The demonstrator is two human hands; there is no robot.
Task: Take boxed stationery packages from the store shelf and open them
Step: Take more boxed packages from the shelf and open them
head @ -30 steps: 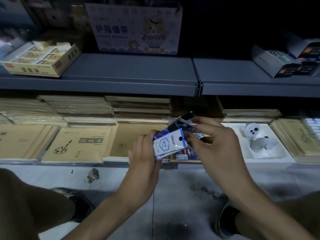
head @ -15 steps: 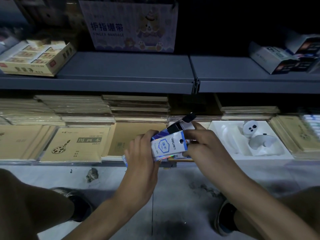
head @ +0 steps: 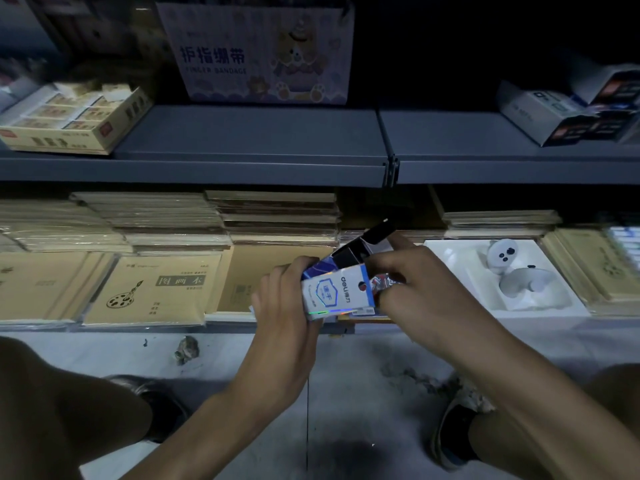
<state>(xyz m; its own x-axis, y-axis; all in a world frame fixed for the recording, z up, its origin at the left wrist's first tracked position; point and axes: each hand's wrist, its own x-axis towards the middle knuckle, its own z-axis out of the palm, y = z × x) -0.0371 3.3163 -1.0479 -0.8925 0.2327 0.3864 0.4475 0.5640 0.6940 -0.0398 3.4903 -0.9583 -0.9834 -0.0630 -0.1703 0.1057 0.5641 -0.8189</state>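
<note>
A small white and blue stationery box (head: 334, 292) with a hang tab is held in front of the lower shelf. My left hand (head: 285, 306) grips its body from the left, fingers curled round it. My right hand (head: 412, 282) pinches the box's right end, beside the raised dark end flap (head: 375, 237). The box's open end points up and away. What lies inside the box is hidden.
Brown notebooks (head: 152, 289) are stacked along the lower shelf. A white tray (head: 540, 306) holding a white controller sits to the right. The grey upper shelf (head: 242, 161) carries a yellow carton, a finger-bandage box (head: 256, 50) and white boxes at right. My knees and shoes are below.
The end flap has lifted further open. Both hands stay on the box and have shifted slightly left and down in the view.
</note>
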